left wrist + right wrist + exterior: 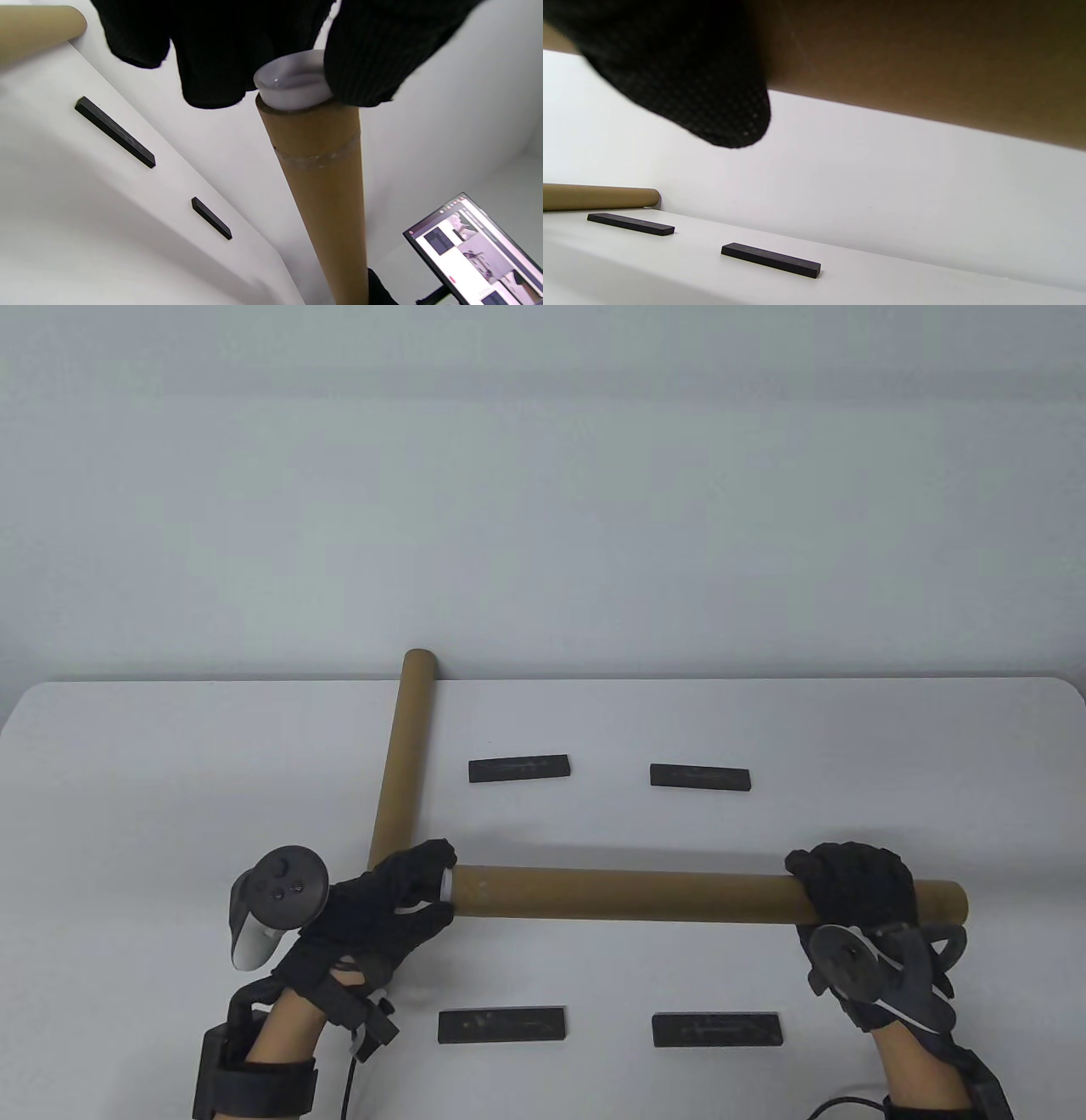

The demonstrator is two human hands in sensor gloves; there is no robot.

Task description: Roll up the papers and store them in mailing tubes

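Observation:
A brown cardboard mailing tube (645, 895) is held level above the table, running left to right. My right hand (853, 891) grips it near its right end; the tube fills the top of the right wrist view (925, 63). My left hand (420, 891) pinches a white plastic end cap (446, 886) at the tube's left mouth. In the left wrist view the cap (292, 82) sits partly in the tube (326, 190), between my fingers (373, 59). A second brown tube (403, 755) lies at an angle on the table's left side, reaching the far edge. No paper shows.
Four black flat bars lie on the white table: two far ones (519, 768) (700, 776) and two near ones (502, 1025) (717, 1030). A tablet screen (475, 250) shows below the table edge in the left wrist view. A grey wall stands behind the table.

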